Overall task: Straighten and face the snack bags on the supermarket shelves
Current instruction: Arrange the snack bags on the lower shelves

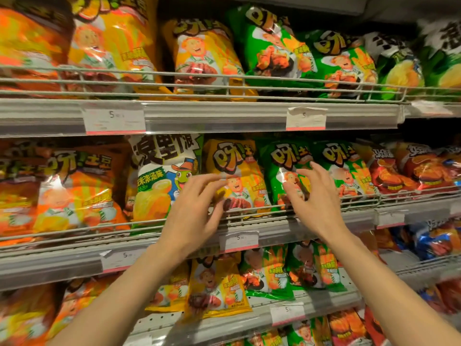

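Both hands are up at the middle shelf (249,222) — I see my left hand (193,208) with fingers spread loosely in front of the yellow snack bag (239,171), holding nothing. My right hand (316,201) is spread wide too, fingers hovering at the green snack bag (282,176) just beside it. I cannot tell whether either touches. Each bag stands upright behind the wire rail (249,213).
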The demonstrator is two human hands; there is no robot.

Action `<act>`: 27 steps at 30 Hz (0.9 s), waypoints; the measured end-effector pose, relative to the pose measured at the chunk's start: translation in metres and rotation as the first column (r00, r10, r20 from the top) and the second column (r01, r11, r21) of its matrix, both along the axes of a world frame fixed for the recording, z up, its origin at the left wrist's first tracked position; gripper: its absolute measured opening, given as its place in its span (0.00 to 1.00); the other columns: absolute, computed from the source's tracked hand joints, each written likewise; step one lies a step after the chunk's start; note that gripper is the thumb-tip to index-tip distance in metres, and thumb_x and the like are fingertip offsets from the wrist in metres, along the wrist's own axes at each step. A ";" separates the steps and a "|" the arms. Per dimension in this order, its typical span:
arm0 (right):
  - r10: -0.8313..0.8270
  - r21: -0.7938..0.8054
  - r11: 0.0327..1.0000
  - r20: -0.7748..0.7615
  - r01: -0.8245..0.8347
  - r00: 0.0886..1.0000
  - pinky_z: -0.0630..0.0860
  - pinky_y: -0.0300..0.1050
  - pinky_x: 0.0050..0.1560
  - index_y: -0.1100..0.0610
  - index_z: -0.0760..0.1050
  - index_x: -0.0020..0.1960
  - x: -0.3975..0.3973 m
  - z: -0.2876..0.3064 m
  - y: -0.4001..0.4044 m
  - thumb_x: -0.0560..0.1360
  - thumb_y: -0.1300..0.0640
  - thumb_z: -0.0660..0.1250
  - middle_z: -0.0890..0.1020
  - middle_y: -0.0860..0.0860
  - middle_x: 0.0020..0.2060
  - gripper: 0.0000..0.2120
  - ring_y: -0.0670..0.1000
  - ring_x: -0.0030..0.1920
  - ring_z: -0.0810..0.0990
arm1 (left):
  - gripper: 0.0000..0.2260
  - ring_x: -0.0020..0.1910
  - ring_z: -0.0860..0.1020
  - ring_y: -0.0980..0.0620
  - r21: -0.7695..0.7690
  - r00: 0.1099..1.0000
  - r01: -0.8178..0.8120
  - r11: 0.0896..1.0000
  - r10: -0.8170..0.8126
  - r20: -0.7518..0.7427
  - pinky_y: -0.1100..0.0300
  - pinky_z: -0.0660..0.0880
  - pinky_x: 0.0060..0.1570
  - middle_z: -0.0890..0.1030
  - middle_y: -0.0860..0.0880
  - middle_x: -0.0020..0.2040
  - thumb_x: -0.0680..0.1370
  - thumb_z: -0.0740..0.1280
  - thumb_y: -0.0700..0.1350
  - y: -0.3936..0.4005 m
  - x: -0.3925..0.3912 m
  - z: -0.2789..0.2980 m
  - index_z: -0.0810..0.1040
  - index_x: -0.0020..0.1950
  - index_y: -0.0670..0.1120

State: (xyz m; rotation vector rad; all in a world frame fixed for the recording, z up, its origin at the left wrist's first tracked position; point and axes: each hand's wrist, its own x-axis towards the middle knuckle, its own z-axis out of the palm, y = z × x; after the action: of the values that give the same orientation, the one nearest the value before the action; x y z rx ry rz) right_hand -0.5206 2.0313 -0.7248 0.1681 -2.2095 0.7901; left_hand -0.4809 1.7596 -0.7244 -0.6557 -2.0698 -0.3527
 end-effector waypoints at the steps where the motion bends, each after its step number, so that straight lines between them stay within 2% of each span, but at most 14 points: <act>1: 0.006 -0.005 1.000 -0.077 -0.006 0.997 0.65 0.55 0.72 0.55 0.75 0.67 0.007 0.000 -0.010 0.79 0.45 0.67 0.71 0.54 0.70 0.21 0.56 0.73 0.67 | 0.15 0.64 0.75 0.47 0.064 0.999 -0.007 0.998 0.009 -0.033 0.54 0.73 0.64 0.78 0.46 0.63 0.80 0.65 0.46 -0.011 0.007 -0.001 0.79 0.65 0.42; 3: 0.053 -0.004 0.999 -0.146 -0.054 0.988 0.71 0.50 0.62 0.55 0.78 0.60 0.023 0.003 -0.038 0.79 0.47 0.68 0.75 0.48 0.56 0.15 0.53 0.62 0.74 | 0.12 0.59 0.76 0.46 0.185 0.992 -0.046 0.982 0.066 -0.104 0.55 0.72 0.59 0.80 0.45 0.58 0.78 0.69 0.43 -0.036 0.020 -0.001 0.80 0.60 0.41; 5: 0.138 0.029 0.990 -0.077 -0.136 0.987 0.72 0.47 0.57 0.53 0.78 0.59 0.036 0.007 -0.071 0.79 0.45 0.67 0.77 0.45 0.51 0.14 0.49 0.55 0.75 | 0.12 0.56 0.76 0.45 0.309 0.984 -0.109 0.945 0.147 -0.102 0.56 0.71 0.56 0.79 0.44 0.55 0.77 0.69 0.44 -0.063 0.027 0.000 0.80 0.59 0.41; 8: 0.214 0.115 0.970 0.023 -0.215 0.977 0.72 0.49 0.56 0.55 0.78 0.60 0.040 0.011 -0.118 0.80 0.43 0.65 0.80 0.50 0.52 0.17 0.52 0.56 0.76 | 0.17 0.57 0.75 0.44 0.450 0.971 -0.240 0.860 0.215 0.107 0.49 0.74 0.58 0.77 0.44 0.57 0.79 0.70 0.49 -0.093 0.031 0.006 0.77 0.64 0.42; 10: 0.208 0.169 0.960 0.108 -0.224 0.972 0.71 0.50 0.60 0.56 0.77 0.64 0.040 0.016 -0.143 0.80 0.38 0.61 0.81 0.53 0.58 0.24 0.56 0.62 0.76 | 0.22 0.61 0.76 0.42 0.425 0.917 -0.358 0.832 0.227 0.329 0.45 0.75 0.60 0.77 0.42 0.62 0.80 0.69 0.53 -0.102 0.033 0.012 0.74 0.70 0.43; 11: 0.201 0.180 0.956 0.162 -0.230 0.966 0.71 0.51 0.64 0.57 0.75 0.68 0.039 0.017 -0.152 0.80 0.36 0.60 0.80 0.54 0.62 0.29 0.57 0.66 0.74 | 0.23 0.62 0.76 0.41 0.383 0.876 -0.408 0.829 0.236 0.420 0.48 0.74 0.59 0.78 0.41 0.63 0.81 0.66 0.55 -0.103 0.034 0.015 0.74 0.71 0.43; 13: 0.200 0.174 0.953 0.249 -0.247 0.948 0.70 0.53 0.68 0.57 0.72 0.73 0.041 0.017 -0.167 0.80 0.33 0.57 0.79 0.55 0.67 0.33 0.58 0.69 0.72 | 0.24 0.64 0.77 0.39 0.285 0.807 -0.454 0.844 0.254 0.533 0.51 0.72 0.57 0.80 0.41 0.64 0.83 0.61 0.58 -0.102 0.037 0.017 0.73 0.73 0.44; 14: 0.208 0.163 0.952 0.268 -0.257 0.941 0.71 0.54 0.67 0.56 0.73 0.73 0.041 0.016 -0.173 0.80 0.33 0.57 0.79 0.55 0.66 0.33 0.59 0.69 0.72 | 0.25 0.64 0.77 0.39 0.245 0.790 -0.457 0.855 0.264 0.553 0.51 0.73 0.58 0.80 0.42 0.66 0.83 0.59 0.59 -0.101 0.039 0.017 0.71 0.74 0.45; 17: 0.240 0.095 0.957 0.273 -0.275 0.932 0.75 0.50 0.57 0.53 0.75 0.68 0.044 0.013 -0.186 0.80 0.36 0.60 0.82 0.52 0.59 0.26 0.56 0.61 0.78 | 0.25 0.63 0.78 0.40 0.235 0.792 -0.447 0.863 0.260 0.553 0.51 0.74 0.57 0.81 0.42 0.65 0.83 0.58 0.61 -0.104 0.039 0.018 0.71 0.73 0.46; 19: 0.281 -0.027 0.958 0.275 -0.285 0.920 0.73 0.45 0.54 0.52 0.75 0.67 0.047 0.015 -0.191 0.80 0.39 0.63 0.82 0.49 0.58 0.23 0.53 0.60 0.79 | 0.26 0.63 0.78 0.41 0.295 0.801 -0.436 0.850 0.218 0.557 0.51 0.74 0.56 0.81 0.43 0.65 0.82 0.59 0.62 -0.108 0.036 0.017 0.72 0.73 0.47; 23: 0.358 -0.183 0.929 0.233 -0.321 0.904 0.77 0.49 0.57 0.50 0.77 0.63 0.046 0.021 -0.196 0.79 0.38 0.66 0.82 0.44 0.53 0.20 0.48 0.57 0.80 | 0.28 0.63 0.79 0.44 0.472 0.853 -0.372 0.799 0.092 0.514 0.48 0.76 0.61 0.81 0.46 0.65 0.80 0.61 0.65 -0.117 0.026 0.017 0.74 0.72 0.48; 27: 0.408 -0.278 0.897 0.227 -0.343 0.884 0.78 0.48 0.59 0.49 0.75 0.67 0.043 0.025 -0.200 0.76 0.35 0.66 0.82 0.44 0.60 0.26 0.46 0.58 0.80 | 0.29 0.64 0.77 0.48 0.628 0.866 -0.296 0.719 -0.075 0.494 0.46 0.75 0.66 0.80 0.48 0.65 0.79 0.63 0.66 -0.122 0.023 0.025 0.75 0.71 0.47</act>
State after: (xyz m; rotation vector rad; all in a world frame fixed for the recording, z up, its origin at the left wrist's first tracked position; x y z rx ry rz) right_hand -0.4780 1.8309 -0.6998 0.4045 -2.3574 1.3548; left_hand -0.4582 1.6378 -0.6999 0.0480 -2.1908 -1.2624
